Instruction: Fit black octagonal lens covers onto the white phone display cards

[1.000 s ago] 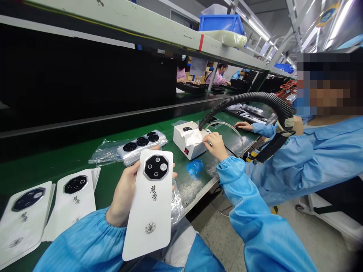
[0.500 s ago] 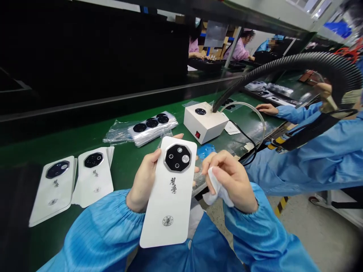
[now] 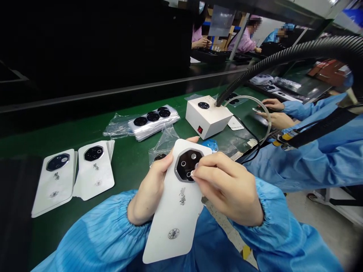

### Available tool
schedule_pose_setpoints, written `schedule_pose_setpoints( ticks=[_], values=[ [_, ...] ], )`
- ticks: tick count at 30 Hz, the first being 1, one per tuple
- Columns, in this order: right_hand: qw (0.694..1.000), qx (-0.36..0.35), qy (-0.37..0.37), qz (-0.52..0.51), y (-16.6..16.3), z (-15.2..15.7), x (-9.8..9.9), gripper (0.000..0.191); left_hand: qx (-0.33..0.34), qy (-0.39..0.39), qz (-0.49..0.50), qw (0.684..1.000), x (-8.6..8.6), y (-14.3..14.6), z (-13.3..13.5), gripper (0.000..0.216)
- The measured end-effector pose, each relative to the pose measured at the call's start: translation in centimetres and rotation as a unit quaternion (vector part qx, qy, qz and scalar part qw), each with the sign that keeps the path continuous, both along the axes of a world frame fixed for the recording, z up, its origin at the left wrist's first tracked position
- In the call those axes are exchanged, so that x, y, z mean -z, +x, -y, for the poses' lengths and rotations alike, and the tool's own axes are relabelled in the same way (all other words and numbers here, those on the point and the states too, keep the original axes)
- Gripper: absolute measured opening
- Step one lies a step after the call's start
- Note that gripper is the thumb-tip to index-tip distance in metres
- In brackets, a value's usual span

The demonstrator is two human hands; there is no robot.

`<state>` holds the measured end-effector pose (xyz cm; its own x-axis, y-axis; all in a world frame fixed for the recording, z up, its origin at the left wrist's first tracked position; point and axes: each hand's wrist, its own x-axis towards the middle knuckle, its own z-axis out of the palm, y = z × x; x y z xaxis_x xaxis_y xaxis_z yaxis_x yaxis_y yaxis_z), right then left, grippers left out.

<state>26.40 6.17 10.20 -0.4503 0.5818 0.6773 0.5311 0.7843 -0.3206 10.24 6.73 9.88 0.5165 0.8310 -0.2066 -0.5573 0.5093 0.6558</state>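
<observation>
My left hand [image 3: 153, 185] is closed around the upper left edge of a white phone back cover [image 3: 170, 215], which is tilted towards me. The cover has a black octagonal camera panel [image 3: 184, 165] with a silver rim, dark lettering and a round emblem. My right hand [image 3: 227, 185] is pinched, its fingertips at the right side of the camera panel. Small white bits of a wiping cloth [image 3: 193, 173] peek out at those fingertips; the rest is hidden by the hand.
Two stacks of similar covers, a left stack [image 3: 53, 185] and a right stack [image 3: 95, 173], lie on the green bench [image 3: 127, 162]. Bagged camera panels [image 3: 153, 122] lie behind. A white box [image 3: 208, 117] with a red switch stands near a black corrugated hose [image 3: 255, 68]. A co-worker's hands [image 3: 276, 113] are at right.
My right hand has moved left with the cloth, from beside the cover onto its camera panel. The cover has shifted slightly right and down. The co-worker's second hand now shows, with a small object held.
</observation>
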Motion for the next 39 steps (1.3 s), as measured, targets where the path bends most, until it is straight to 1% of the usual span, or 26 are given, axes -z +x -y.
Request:
schedule_pose_setpoints(
  ticks=[4,8,10,14,16,20,23,25,28,32,34,36,39],
  values=[
    [1.0,-0.01,-0.023,0.004,0.0,0.2,-0.4,0.014,-0.004,0.017,-0.021,1.0,-0.4,0.1,0.1,0.06],
    [0.995,-0.05,-0.076,-0.042,0.3,0.0,-0.7,0.01,-0.016,0.032,0.002,0.999,-0.6,0.3,-0.1,0.052],
    [0.992,-0.054,-0.094,-0.06,0.6,0.0,-0.7,0.016,-0.025,0.031,0.004,0.999,-0.5,0.3,-0.2,0.049],
    [0.992,-0.036,-0.08,-0.087,1.0,0.0,-0.3,0.019,-0.006,0.024,0.037,0.999,-0.5,0.1,-0.4,0.05],
    [0.992,-0.044,-0.074,-0.089,1.1,-0.1,-0.1,0.019,-0.002,0.016,0.042,0.999,-0.6,0.1,-0.4,0.051],
    [0.987,-0.077,-0.107,-0.09,1.3,-0.2,0.3,0.017,-0.014,0.015,0.031,0.999,-1.0,0.2,-0.5,0.052],
    [0.981,-0.096,-0.132,-0.106,1.4,-0.3,0.6,0.021,-0.024,0.01,0.032,0.999,-0.9,0.3,-0.5,0.052],
    [0.979,-0.104,-0.133,-0.117,1.4,-0.3,0.7,0.023,-0.016,0.013,0.03,0.999,-0.7,0.2,-0.5,0.052],
    [0.98,-0.092,-0.127,-0.125,1.2,-0.3,0.5,0.02,0.0,0.023,0.03,0.999,-0.5,0.1,-0.6,0.051],
    [0.981,-0.081,-0.125,-0.124,0.7,-0.2,0.3,0.009,-0.035,0.016,0.014,0.999,-0.4,0.1,-0.7,0.043],
    [0.984,-0.072,-0.114,-0.117,0.5,-0.2,0.4,0.01,-0.04,0.017,0.005,0.999,-0.3,0.2,-0.6,0.041],
    [0.988,-0.045,-0.101,-0.107,0.2,-0.2,0.6,0.013,-0.039,0.031,-0.004,0.999,-0.2,0.3,-0.5,0.041],
    [0.992,-0.013,-0.087,-0.085,0.0,-0.1,0.7,0.011,-0.056,0.051,-0.024,0.997,0.0,0.4,-0.3,0.039]
  ],
)
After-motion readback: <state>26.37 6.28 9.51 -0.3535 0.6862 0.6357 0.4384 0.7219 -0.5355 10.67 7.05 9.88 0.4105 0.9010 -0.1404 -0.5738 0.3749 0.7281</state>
